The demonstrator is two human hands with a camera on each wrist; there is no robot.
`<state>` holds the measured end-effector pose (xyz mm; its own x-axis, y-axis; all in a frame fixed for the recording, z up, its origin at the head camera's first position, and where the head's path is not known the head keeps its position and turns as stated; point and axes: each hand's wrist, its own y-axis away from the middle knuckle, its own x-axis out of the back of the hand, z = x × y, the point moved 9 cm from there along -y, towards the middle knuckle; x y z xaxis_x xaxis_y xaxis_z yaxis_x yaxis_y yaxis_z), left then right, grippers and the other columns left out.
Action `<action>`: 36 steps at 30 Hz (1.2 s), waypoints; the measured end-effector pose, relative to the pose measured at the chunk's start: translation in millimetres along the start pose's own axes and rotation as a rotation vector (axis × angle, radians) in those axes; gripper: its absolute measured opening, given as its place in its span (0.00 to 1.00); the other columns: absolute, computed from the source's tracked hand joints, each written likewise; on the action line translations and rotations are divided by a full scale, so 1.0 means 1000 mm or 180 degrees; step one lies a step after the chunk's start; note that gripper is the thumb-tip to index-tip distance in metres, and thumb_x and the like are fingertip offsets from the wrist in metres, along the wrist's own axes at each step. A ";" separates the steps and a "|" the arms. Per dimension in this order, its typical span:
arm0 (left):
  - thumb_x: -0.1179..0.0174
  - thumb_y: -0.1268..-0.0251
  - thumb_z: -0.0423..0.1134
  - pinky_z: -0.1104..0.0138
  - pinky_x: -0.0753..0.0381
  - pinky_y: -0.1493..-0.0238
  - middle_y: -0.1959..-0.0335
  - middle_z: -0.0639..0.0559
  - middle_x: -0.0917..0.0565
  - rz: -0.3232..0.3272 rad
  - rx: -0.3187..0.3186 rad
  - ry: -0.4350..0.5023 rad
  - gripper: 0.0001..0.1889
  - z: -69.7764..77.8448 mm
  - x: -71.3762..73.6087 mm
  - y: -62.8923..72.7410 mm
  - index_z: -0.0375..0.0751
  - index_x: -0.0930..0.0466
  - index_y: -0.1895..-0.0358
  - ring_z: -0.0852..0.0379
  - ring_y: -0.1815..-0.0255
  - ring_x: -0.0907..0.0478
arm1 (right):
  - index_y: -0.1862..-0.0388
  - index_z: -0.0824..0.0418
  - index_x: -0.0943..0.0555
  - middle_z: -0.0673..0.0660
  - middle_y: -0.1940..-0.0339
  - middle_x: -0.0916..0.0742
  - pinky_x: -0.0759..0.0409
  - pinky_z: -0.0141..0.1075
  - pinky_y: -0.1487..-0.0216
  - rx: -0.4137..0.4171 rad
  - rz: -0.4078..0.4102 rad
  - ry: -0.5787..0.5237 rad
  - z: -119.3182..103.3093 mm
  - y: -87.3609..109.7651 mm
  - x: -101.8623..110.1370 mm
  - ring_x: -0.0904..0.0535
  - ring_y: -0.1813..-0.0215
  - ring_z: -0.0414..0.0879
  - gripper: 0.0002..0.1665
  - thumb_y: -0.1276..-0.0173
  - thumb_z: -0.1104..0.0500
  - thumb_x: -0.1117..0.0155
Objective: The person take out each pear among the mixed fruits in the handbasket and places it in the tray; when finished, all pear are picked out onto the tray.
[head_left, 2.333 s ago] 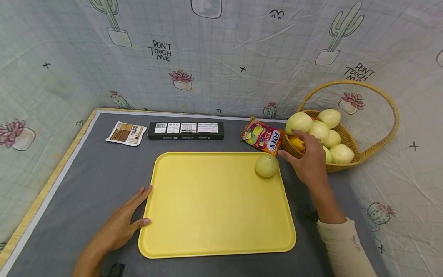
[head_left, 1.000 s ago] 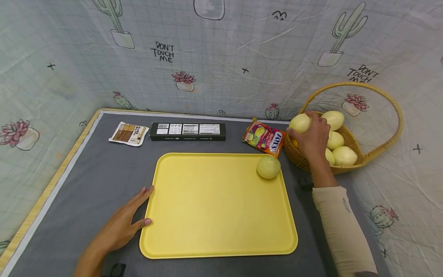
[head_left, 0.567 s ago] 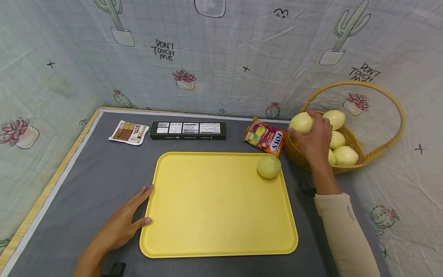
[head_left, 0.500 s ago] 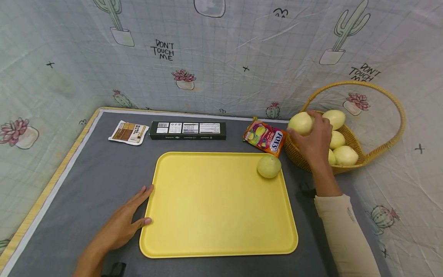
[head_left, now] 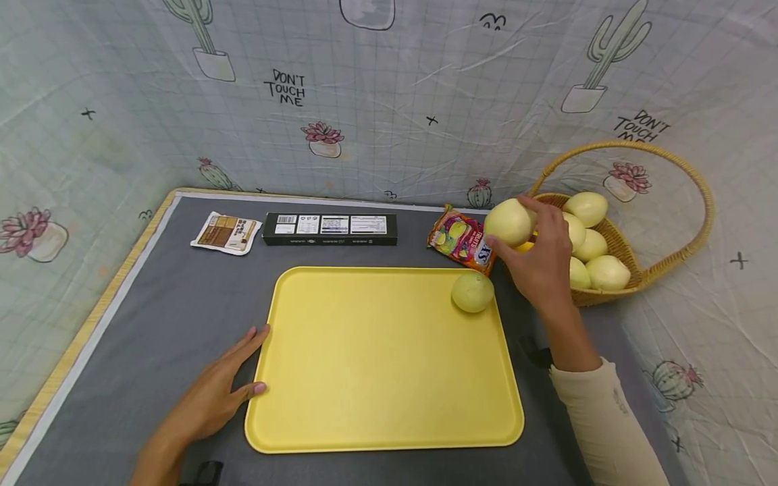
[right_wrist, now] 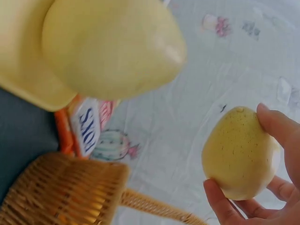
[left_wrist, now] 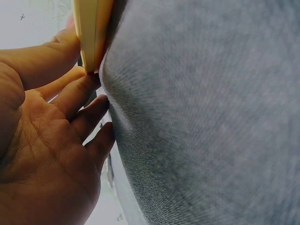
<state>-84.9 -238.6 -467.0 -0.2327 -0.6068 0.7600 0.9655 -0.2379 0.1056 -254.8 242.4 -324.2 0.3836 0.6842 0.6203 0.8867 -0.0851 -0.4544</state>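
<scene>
My right hand (head_left: pixel 541 263) grips a pale yellow round fruit (head_left: pixel 508 223) just left of the wicker basket (head_left: pixel 598 298). In the right wrist view, fine specks mark the held fruit (right_wrist: pixel 239 152), with fingers and thumb around its side. Several similar pale fruits fill the basket. A greener round fruit (head_left: pixel 472 291) sits at the far right corner of a yellow tray (head_left: pixel 383 364). My left hand (head_left: pixel 209 395) rests at the tray's left edge, fingers spread and extended; in the left wrist view the thumb lies against the tray rim (left_wrist: pixel 93 33).
A Fox's Fruits candy bag (head_left: pixel 456 236) lies behind the tray, partly covered by the held fruit. Farther left are a long black box (head_left: pixel 329 229) and a small flat packet (head_left: pixel 226 233). The basket's tall handle (head_left: pixel 693 185) arches up near the printed cloth.
My right hand first reached over the basket and took hold of a pale fruit there; it has now moved left with it, over the candy bag's edge. The left hand stayed still.
</scene>
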 end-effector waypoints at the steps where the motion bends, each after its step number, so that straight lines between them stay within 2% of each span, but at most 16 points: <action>1: 0.25 0.37 0.41 0.31 0.35 0.30 0.14 0.35 0.41 -0.0005 0.0004 0.0009 0.52 0.000 0.000 0.000 0.53 0.46 0.12 0.27 0.16 0.42 | 0.23 0.56 0.26 0.66 0.31 0.22 0.20 0.56 0.43 0.0019 -0.0011 -0.0013 -0.003 0.002 -0.001 0.27 0.33 0.60 0.46 0.38 0.53 0.16; 6: 0.25 0.37 0.42 0.29 0.36 0.30 0.14 0.35 0.42 -0.0033 0.0033 0.0030 0.53 0.000 -0.001 -0.001 0.54 0.47 0.12 0.26 0.16 0.42 | 0.23 0.55 0.25 0.65 0.32 0.20 0.18 0.55 0.47 0.0140 -0.0111 -0.0095 -0.020 0.011 -0.006 0.26 0.35 0.58 0.47 0.39 0.53 0.14; 13: 0.25 0.36 0.40 0.29 0.35 0.30 0.14 0.33 0.42 -0.0017 0.0020 0.0046 0.52 0.000 -0.001 0.000 0.54 0.47 0.12 0.25 0.17 0.41 | 0.25 0.55 0.24 0.66 0.33 0.20 0.24 0.51 0.50 0.0337 -0.0254 -0.0107 -0.041 0.025 -0.019 0.25 0.38 0.59 0.48 0.43 0.53 0.12; 19: 0.26 0.36 0.40 0.32 0.35 0.30 0.14 0.34 0.42 0.0006 -0.0011 0.0047 0.51 -0.001 0.000 0.001 0.53 0.47 0.12 0.26 0.17 0.42 | 0.25 0.56 0.23 0.66 0.34 0.20 0.21 0.52 0.51 0.0418 -0.0434 -0.0161 -0.054 0.037 -0.034 0.25 0.40 0.59 0.49 0.44 0.54 0.11; 25: 0.26 0.36 0.43 0.36 0.34 0.32 0.14 0.37 0.40 0.0047 -0.0058 -0.0040 0.51 -0.001 0.000 0.001 0.54 0.46 0.12 0.28 0.17 0.40 | 0.26 0.56 0.22 0.64 0.36 0.19 0.16 0.54 0.48 0.0446 -0.0567 -0.0209 -0.061 0.046 -0.049 0.24 0.39 0.57 0.50 0.47 0.54 0.09; 27: 0.26 0.36 0.44 0.38 0.34 0.31 0.14 0.37 0.40 0.0067 -0.0079 -0.0053 0.51 -0.001 0.000 0.002 0.53 0.46 0.13 0.29 0.17 0.39 | 0.27 0.56 0.22 0.63 0.36 0.19 0.17 0.53 0.48 0.0429 -0.0637 -0.0197 -0.063 0.048 -0.056 0.24 0.40 0.57 0.49 0.47 0.54 0.09; 30: 0.26 0.36 0.45 0.45 0.32 0.30 0.14 0.37 0.39 0.0107 -0.0106 -0.0090 0.50 -0.001 0.001 0.002 0.53 0.45 0.13 0.29 0.17 0.38 | 0.27 0.55 0.22 0.62 0.35 0.20 0.18 0.51 0.47 0.0368 -0.0768 -0.0190 -0.064 0.052 -0.065 0.24 0.40 0.56 0.49 0.47 0.53 0.10; 33: 0.26 0.36 0.45 0.45 0.33 0.29 0.14 0.38 0.39 0.0087 -0.0082 -0.0091 0.51 -0.001 0.001 0.002 0.54 0.45 0.13 0.30 0.17 0.39 | 0.26 0.54 0.23 0.63 0.33 0.21 0.19 0.51 0.46 0.0324 -0.0903 -0.0176 -0.064 0.056 -0.074 0.25 0.38 0.57 0.49 0.46 0.53 0.10; 36: 0.26 0.36 0.43 0.40 0.35 0.30 0.14 0.38 0.40 0.0053 -0.0040 -0.0060 0.51 -0.002 0.000 0.002 0.54 0.46 0.13 0.30 0.16 0.40 | 0.26 0.54 0.24 0.62 0.33 0.21 0.20 0.52 0.45 0.0301 -0.1018 -0.0137 -0.063 0.059 -0.083 0.26 0.35 0.57 0.48 0.45 0.52 0.11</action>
<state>-83.5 -240.3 -467.7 -0.2143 -0.5965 0.7735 0.9677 -0.2374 0.0850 -217.7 134.4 -362.5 0.0766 0.6954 0.7145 0.9317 0.2052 -0.2997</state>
